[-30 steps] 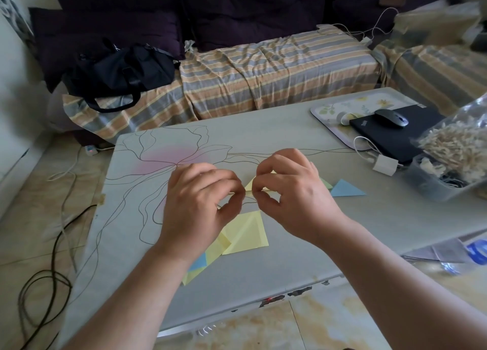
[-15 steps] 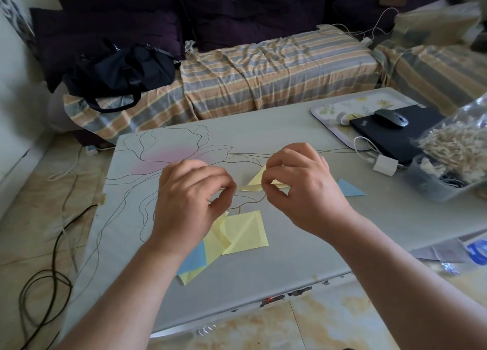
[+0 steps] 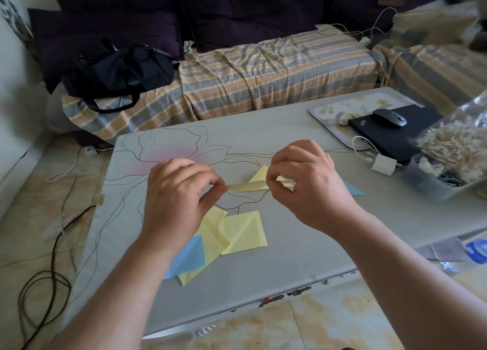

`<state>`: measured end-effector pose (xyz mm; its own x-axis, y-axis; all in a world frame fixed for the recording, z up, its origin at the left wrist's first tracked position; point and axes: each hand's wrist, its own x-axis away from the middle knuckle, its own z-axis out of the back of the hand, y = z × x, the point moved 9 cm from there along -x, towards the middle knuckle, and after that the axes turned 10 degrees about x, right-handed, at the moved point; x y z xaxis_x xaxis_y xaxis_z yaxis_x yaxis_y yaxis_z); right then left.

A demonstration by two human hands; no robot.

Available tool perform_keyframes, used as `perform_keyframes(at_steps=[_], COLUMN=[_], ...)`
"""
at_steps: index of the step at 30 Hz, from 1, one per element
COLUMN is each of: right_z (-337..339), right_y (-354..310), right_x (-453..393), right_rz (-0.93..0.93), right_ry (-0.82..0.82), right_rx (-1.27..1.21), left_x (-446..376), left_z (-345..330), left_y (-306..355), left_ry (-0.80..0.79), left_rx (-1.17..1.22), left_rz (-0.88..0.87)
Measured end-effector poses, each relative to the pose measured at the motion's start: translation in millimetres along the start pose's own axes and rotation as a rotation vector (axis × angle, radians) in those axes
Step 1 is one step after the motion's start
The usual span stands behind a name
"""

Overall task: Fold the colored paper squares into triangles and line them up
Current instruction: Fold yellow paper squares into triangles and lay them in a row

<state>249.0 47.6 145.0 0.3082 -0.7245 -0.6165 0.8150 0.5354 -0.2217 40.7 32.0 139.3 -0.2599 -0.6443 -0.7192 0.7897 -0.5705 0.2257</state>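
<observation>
Both hands pinch one folded yellow triangle (image 3: 257,183): left hand (image 3: 179,194) its left tip, right hand (image 3: 305,183) its right; long axis left-right, apex toward desk's far edge.

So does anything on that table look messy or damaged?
The unfolded paper squares lie in a loose, overlapping heap near the front edge, not in a row. The table itself is chipped along that front edge, showing dark patches. Nothing looks spilled.
</observation>
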Motion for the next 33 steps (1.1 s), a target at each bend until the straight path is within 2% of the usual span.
perform_keyframes(at_steps=[3,10,19,30,33], right_z=[-2,-11,-12,1,4], right_y=[2,-17,-5,10,21], right_x=[0,3,1,-3,-1], right_rz=[-0.013,0.040,0.060,-0.017,-0.181], right_ry=[-0.010,-0.019,-0.049,-0.077,-0.083], right_rx=[0.004,-0.010,-0.101,-0.093,-0.186], left_x=[1,2,0,-1,1], left_z=[-4,-14,0,8,11], left_y=[-2,34,24,1,-6], left_ry=[-0.035,-0.012,0.043,0.067,0.091], left_rx=[0.034,0.109,0.072,0.095,0.124], left_rz=[0.023,-0.107,-0.069,0.044,0.109])
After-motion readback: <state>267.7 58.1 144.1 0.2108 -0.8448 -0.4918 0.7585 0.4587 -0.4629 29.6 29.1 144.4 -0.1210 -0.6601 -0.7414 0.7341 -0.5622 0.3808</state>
